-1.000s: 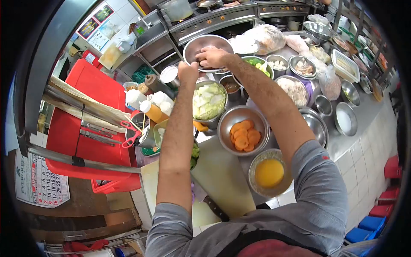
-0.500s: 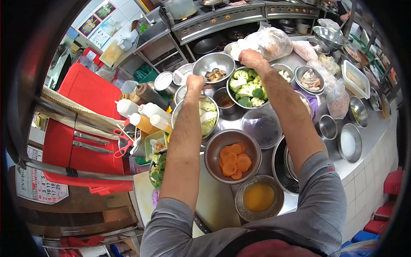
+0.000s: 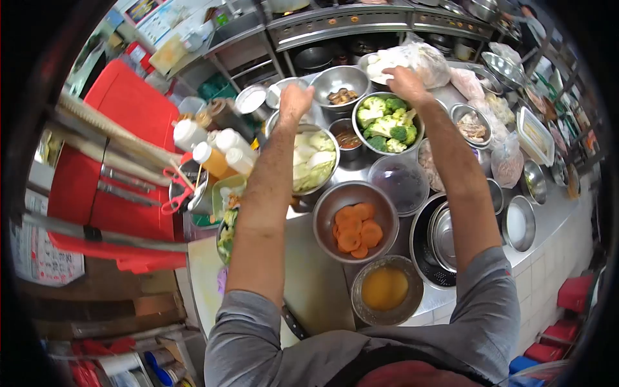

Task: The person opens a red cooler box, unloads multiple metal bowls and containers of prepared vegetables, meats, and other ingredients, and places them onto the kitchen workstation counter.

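My left hand [image 3: 296,102] has curled fingers at the near edge of a small bowl of white food [image 3: 277,90]; whatever it may hold is hidden. Just right of it stands a metal bowl of sliced mushrooms [image 3: 342,95]. My right hand [image 3: 406,82], fingers loosely apart, reaches beside a bowl of white pieces [image 3: 382,63], above the broccoli bowl [image 3: 388,124]. Below my left hand is a bowl of cut cabbage [image 3: 316,158]. Between the cabbage and broccoli stands a pot of reddish-brown sauce [image 3: 348,140].
Nearer me are a bowl of carrot slices [image 3: 354,229], a bowl of yellow liquid [image 3: 385,288], a round dark lid [image 3: 400,184] and stacked metal bowls [image 3: 443,235]. A knife [image 3: 293,322] lies by the cutting board [image 3: 316,277]. Squeeze bottles [image 3: 213,158] stand at left.
My left hand has moved farther back, away from the mushroom bowl's rim. My right hand has shifted slightly right, its fingers looser. The whole view has shifted a little.
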Motion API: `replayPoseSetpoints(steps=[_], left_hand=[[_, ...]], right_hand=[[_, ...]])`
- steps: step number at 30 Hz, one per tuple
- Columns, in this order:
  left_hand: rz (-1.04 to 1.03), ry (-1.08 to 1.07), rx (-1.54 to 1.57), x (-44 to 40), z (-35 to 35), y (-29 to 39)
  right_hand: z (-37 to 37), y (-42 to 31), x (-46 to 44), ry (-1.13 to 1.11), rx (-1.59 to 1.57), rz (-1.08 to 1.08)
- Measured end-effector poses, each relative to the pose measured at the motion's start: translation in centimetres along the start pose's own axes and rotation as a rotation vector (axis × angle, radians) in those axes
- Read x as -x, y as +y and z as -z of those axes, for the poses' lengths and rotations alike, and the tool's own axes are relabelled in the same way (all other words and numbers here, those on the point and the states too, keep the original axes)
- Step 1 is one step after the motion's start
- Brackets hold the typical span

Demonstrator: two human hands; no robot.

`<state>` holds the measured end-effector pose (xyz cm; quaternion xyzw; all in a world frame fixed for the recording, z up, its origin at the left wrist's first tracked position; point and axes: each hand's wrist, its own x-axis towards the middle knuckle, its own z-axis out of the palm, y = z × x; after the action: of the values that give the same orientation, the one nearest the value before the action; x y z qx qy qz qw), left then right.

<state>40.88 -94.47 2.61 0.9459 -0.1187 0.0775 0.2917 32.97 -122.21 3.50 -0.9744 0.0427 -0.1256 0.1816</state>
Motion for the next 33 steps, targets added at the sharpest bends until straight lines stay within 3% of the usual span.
replayPoseSetpoints(steps=[2,3,4,6,8,12,13,15,18,23,28,33], left_hand=[[-0.371,0.255,-0.161,2.9,4.0,0.6],[-0.486,0.25,-0.092,5.1,6.5,1.1],[-0.595,0.247,-0.031,7.8,9.3,1.7],[-0.442,0.006,0.18,15.7,15.1,3.4],[-0.6,0.075,0.167,22.6,18.6,1.7],[-0.338,0.192,0.447,36.1,23.9,-3.8],[-0.26,0.231,0.449,39.2,24.7,-5.7],[-0.168,0.269,0.451,44.9,26.3,-8.7],[0.023,0.276,-0.089,53.1,29.8,-13.0],[0.48,0.203,0.447,63.7,35.9,-21.5],[0.393,0.287,0.401,71.7,40.4,-30.1],[0.497,0.346,0.298,75.4,43.9,-35.2]], right_hand=[[1.6,-1.2,1.1,0.028,0.028,0.062],[2.1,-1.7,0.9,0.068,0.085,0.174],[2.4,-1.8,1.6,0.213,0.066,0.467],[5.7,-7.9,4.1,0.066,0.166,0.449],[9.0,-15.8,9.1,-0.026,0.134,0.455],[14.3,-31.6,22.1,-0.095,0.158,0.964],[14.7,-35.1,25.5,0.027,0.101,1.087],[15.8,-42.4,31.1,-0.069,0.075,1.23],[15.7,-52.6,38.0,-0.15,0.026,1.427],[13.2,-67.6,46.5,-0.283,-0.128,1.699],[11.1,-77.6,49.5,-0.458,-0.249,1.863],[3.8,-82.8,46.9,-0.682,-0.444,1.862]])
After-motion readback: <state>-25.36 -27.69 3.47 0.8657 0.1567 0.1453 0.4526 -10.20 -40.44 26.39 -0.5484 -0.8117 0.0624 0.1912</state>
